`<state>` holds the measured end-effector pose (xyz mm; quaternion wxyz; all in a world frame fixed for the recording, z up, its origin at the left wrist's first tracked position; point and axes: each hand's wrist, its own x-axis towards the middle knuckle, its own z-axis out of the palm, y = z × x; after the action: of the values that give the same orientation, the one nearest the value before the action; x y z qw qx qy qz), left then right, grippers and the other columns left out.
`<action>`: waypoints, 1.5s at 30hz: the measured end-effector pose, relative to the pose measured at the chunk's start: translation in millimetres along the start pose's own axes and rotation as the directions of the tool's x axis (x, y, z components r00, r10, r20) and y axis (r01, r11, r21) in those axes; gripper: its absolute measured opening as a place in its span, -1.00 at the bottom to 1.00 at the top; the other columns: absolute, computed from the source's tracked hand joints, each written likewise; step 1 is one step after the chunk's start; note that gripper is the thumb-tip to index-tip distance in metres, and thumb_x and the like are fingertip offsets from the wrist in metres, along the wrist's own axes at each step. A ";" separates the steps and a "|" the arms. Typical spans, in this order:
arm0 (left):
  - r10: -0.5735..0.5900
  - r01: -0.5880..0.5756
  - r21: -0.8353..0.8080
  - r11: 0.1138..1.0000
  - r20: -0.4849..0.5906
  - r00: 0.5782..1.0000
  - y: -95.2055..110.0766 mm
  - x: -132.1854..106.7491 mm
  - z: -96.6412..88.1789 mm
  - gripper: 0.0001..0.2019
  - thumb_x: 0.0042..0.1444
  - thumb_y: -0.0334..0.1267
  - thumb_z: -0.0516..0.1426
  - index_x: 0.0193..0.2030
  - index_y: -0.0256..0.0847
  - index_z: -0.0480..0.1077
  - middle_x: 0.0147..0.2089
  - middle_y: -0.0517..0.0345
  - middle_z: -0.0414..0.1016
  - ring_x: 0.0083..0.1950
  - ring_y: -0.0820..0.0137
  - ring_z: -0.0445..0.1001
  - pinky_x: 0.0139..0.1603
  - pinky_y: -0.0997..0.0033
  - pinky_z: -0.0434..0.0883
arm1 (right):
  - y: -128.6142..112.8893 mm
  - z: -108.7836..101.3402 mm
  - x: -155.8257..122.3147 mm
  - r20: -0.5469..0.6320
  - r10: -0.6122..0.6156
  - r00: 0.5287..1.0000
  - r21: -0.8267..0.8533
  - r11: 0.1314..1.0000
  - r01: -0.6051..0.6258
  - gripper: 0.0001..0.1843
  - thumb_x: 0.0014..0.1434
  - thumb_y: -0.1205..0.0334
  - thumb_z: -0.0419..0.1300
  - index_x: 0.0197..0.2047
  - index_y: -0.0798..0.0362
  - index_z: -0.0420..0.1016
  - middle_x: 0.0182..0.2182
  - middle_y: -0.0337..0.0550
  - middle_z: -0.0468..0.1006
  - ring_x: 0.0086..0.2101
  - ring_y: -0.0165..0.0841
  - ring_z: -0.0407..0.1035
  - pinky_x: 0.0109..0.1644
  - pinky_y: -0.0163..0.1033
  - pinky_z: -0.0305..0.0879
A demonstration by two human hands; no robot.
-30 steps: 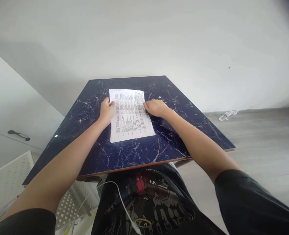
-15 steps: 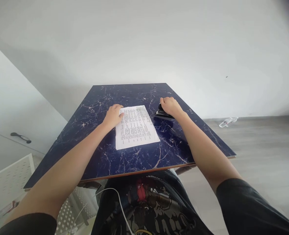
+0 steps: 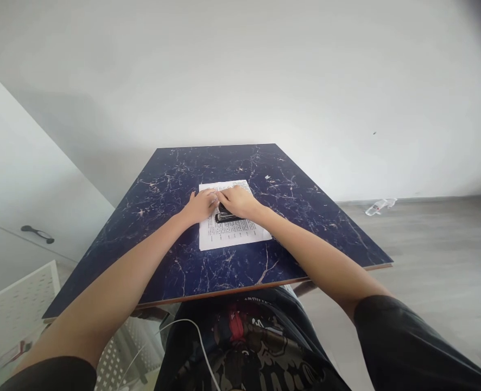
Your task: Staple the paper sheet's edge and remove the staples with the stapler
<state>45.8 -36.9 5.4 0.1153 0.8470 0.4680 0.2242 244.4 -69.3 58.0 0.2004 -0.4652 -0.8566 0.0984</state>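
Observation:
Printed sheets of paper (image 3: pixel 236 237) lie on the dark blue marbled table (image 3: pixel 175 271). My right hand (image 3: pixel 236 200) is closed around a black stapler (image 3: pixel 226 217) above the middle of the pages. The far end of the stapler is covered by my fingers. My left hand (image 3: pixel 202 207) rests at the left edge of the paper with its fingers stretched over the page, some apart. Its fingertips meet those of my right hand beside the stapler; whether they touch the stapler I cannot tell.
A small white scrap (image 3: pixel 267 177) sits on the tabletop to the right of the paper. Clear plastic (image 3: pixel 381 206) lies on the floor by the wall. A perforated white panel (image 3: pixel 20 288) stands at left, and a white cable (image 3: pixel 197 331) hangs before my lap.
My right hand has carried the stapler leftward from the bare table onto the pages. My left hand has shifted toward it and slightly nearer me. The paper has moved slightly right.

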 end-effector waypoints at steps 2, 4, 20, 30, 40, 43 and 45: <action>0.011 -0.014 0.054 0.998 0.053 0.999 -3.3 1.2 0.2 -0.63 0.39 -0.22 0.01 0.23 -0.01 0.51 0.45 -0.04 0.38 0.49 -0.07 0.27 0.50 -0.52 -0.05 | 5.6 0.5 1.2 0.022 -0.028 0.999 0.037 0.999 0.027 -0.45 0.54 0.03 -0.13 -0.35 0.07 0.51 -0.37 -0.06 0.60 -0.41 -0.32 0.35 -0.31 -0.20 0.05; 0.007 -0.010 0.069 0.998 0.049 0.999 -8.6 3.2 0.9 -0.59 0.43 -0.21 -0.03 0.30 -0.02 0.45 0.47 -0.03 0.35 0.50 -0.02 0.26 0.53 -0.42 0.02 | 9.9 -0.4 1.0 0.071 -0.083 0.994 0.072 0.994 0.078 -0.41 0.56 -0.04 -0.15 -0.21 0.07 0.59 -0.29 -0.06 0.64 -0.33 -0.29 0.42 -0.24 -0.21 0.14; -0.064 0.059 -0.039 0.998 -0.142 0.988 -23.7 8.7 7.8 -0.71 0.39 -0.30 0.04 0.10 -0.18 0.53 0.21 -0.11 0.47 0.30 0.10 0.44 0.43 -0.03 0.31 | 136.6 -71.0 -89.2 0.177 0.208 0.962 0.212 0.946 -0.244 -0.25 0.43 -0.41 -0.10 -0.11 -0.11 0.77 0.04 -0.08 0.69 0.07 -0.01 0.53 0.34 0.16 0.29; -0.089 0.079 -0.064 0.995 -0.181 0.979 -40.5 8.0 -9.4 -0.72 0.34 -0.44 0.04 -0.07 -0.19 0.59 -0.02 -0.04 0.45 0.02 0.22 0.51 0.24 0.11 0.42 | 232.2 -46.1 -15.1 0.210 0.062 0.976 -0.064 0.997 -0.050 -0.14 0.38 -0.46 -0.09 0.57 -0.22 0.16 0.60 -0.23 -0.10 0.53 0.05 -0.19 0.58 0.25 -0.15; -0.268 0.143 -0.259 0.955 -0.552 0.790 -82.7 6.8 -47.4 -0.59 -0.01 -0.69 -0.04 -0.41 -0.21 0.56 -0.21 0.04 0.43 -0.21 0.32 0.48 0.04 0.25 0.42 | 184.3 8.6 32.0 0.276 0.114 0.954 -0.260 0.965 -0.040 -0.06 0.42 -0.42 -0.32 0.65 -0.06 -0.13 0.61 -0.03 -0.31 0.55 0.02 -0.42 0.55 0.37 -0.42; -0.379 0.192 -0.335 0.923 -0.693 0.614 -102.3 -1.6 -62.3 -0.64 -0.02 -0.64 -0.02 -0.45 -0.18 0.53 -0.28 0.07 0.43 -0.21 0.29 0.48 0.05 0.24 0.40 | 122.8 37.1 70.2 0.281 0.052 0.958 -0.206 0.979 0.007 -0.11 0.46 -0.35 -0.28 0.65 -0.03 -0.14 0.60 0.02 -0.33 0.55 0.05 -0.43 0.53 0.40 -0.46; -0.438 0.216 -0.381 0.899 -0.767 0.469 -115.7 -10.1 -73.0 -0.66 -0.01 -0.61 -0.03 -0.47 -0.17 0.49 -0.31 0.08 0.43 -0.19 0.28 0.47 0.05 0.27 0.39 | 77.0 59.4 96.4 0.290 -0.015 0.957 -0.154 0.986 0.063 -0.12 0.47 -0.33 -0.25 0.65 -0.01 -0.12 0.60 0.04 -0.34 0.55 0.07 -0.43 0.52 0.43 -0.48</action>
<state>-80.2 15.5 19.5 0.0155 0.5087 0.5896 0.6271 230.0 54.6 1.5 0.0371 -0.4437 -0.8908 0.0911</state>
